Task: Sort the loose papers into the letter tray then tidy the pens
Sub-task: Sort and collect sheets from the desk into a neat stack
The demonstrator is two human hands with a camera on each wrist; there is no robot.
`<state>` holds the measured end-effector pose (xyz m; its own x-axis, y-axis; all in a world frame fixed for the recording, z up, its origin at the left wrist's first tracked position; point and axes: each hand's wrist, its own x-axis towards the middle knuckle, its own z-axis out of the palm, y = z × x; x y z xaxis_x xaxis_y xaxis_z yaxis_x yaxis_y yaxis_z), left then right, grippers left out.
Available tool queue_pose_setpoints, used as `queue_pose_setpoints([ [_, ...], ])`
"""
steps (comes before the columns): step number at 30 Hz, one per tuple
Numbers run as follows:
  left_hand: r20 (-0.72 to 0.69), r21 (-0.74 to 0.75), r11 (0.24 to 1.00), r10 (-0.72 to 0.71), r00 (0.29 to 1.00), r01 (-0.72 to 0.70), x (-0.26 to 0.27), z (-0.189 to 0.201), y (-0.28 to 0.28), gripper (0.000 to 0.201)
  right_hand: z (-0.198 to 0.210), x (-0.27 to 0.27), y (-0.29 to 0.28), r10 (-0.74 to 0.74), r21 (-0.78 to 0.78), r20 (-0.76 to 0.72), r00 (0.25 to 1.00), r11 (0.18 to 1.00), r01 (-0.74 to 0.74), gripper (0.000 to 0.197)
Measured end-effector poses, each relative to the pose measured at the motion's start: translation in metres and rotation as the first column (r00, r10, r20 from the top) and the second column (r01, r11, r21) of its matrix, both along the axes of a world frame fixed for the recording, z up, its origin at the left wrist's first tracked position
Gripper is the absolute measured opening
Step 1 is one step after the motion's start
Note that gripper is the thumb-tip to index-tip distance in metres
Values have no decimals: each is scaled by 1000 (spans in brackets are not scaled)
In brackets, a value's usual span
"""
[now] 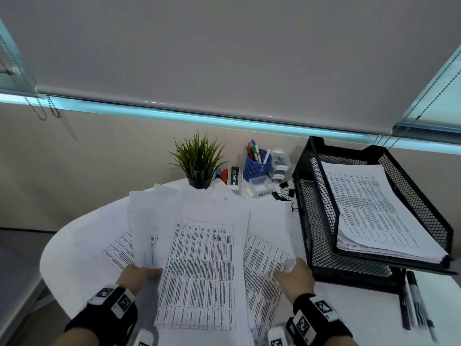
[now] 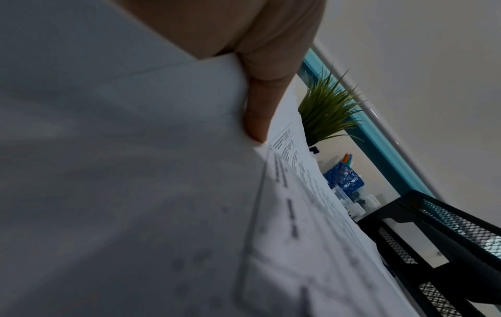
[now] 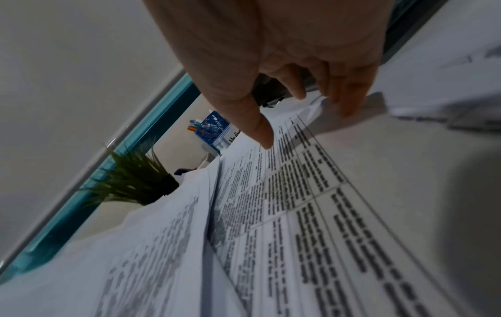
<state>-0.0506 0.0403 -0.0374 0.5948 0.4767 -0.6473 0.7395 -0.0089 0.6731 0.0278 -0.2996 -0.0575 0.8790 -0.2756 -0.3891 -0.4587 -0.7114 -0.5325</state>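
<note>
My left hand [image 1: 143, 272] grips a fanned stack of printed sheets [image 1: 199, 258] above the table, thumb [image 2: 258, 111] on top and fingers hidden under the stack [image 2: 108, 171]. My right hand [image 1: 293, 270] hovers over loose sheets [image 1: 264, 275] lying on the table. Its thumb [image 3: 260, 128] is apart from its fingertips [image 3: 344, 107], which touch a curled-up corner [image 3: 315, 107]. Just right of that hand stands a black mesh letter tray [image 1: 314, 196]; its top tier holds a paper pile [image 1: 369, 208]. Several pens [image 1: 414, 303] lie in front of the tray.
At the back stand a potted plant [image 1: 198, 163], a blue pen cup [image 1: 255, 166] with markers, small boxes [image 1: 230, 179], a clear plastic box [image 1: 259, 187] and binder clips [image 1: 285, 191]. The round white table [image 1: 64, 245] drops off on the left.
</note>
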Motion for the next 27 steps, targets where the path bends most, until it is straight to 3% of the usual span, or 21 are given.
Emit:
queue_pose_setpoints([
  [2,0,-6,1000,16,1000,-16,0,-2,1,39,1,0,-1,-78,104,7,997,992,76,65],
  [5,-16,-21,999,25,1000,-26,0,-6,3,44,4,1,-2,-163,119,-58,985,978,169,83],
  [8,-23,-51,997,56,998,-57,0,-11,7,45,6,-1,2,-195,174,-105,975,962,212,80],
  [11,-39,-81,994,71,997,-74,0,-20,13,46,3,-3,4,-231,411,-157,960,869,276,74],
  [16,-37,-98,992,72,997,-75,2,-29,17,50,8,-7,-1,-189,337,-96,977,917,211,57],
  [21,-25,-129,991,-34,999,31,-1,-8,-5,27,13,-9,7,-133,551,-128,983,814,182,76],
  [25,-3,-140,980,-140,990,138,0,-5,-16,49,18,-9,7,-57,632,-122,991,766,122,74],
  [27,-14,-137,966,-224,974,221,1,0,-22,44,22,-12,7,-14,607,-109,994,791,78,71],
])
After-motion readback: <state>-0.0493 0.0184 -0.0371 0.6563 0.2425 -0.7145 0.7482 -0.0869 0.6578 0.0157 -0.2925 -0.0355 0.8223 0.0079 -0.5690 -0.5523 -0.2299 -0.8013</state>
